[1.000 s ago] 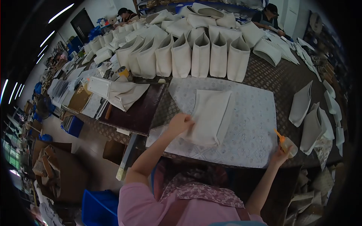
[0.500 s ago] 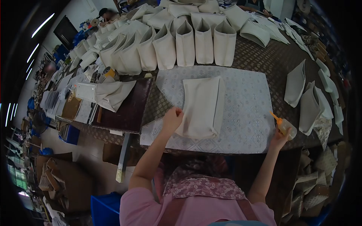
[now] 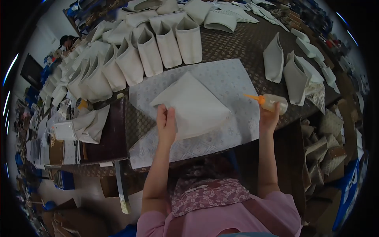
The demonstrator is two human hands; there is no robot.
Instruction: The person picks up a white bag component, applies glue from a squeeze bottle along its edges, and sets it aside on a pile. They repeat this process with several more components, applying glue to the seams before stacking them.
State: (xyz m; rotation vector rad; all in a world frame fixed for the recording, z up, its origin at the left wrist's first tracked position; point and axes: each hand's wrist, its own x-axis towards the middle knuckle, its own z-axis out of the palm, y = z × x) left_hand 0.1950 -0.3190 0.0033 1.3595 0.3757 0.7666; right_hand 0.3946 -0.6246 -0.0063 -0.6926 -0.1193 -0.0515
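An off-white, flat pouch-like piece (image 3: 197,106) is turned cornerwise over the pale patterned sheet on the table. My left hand (image 3: 166,123) pinches its lower left edge, with the thumb on top and the fingers partly hidden. To the right, my right hand (image 3: 269,117) is wrapped round a clear squeeze bottle (image 3: 274,103) with an orange nozzle. The bottle lies nearly level, its tip pointing left toward the pouch and apart from it. Pale yellowish contents show through the bottle.
Several open-topped off-white pouches (image 3: 150,51) stand in a row behind the sheet (image 3: 241,79). More pouches (image 3: 296,79) stand at the right. A dark red board (image 3: 104,138) with a crumpled pouch (image 3: 89,126) lies at the left. Cardboard scraps (image 3: 329,156) fill the lower right. Another person sits far left.
The pouch has swung from nearly square-on to cornerwise, with my left hand on its edge. My right hand has brought the bottle leftward and tipped it flatter. The whole view has shifted.
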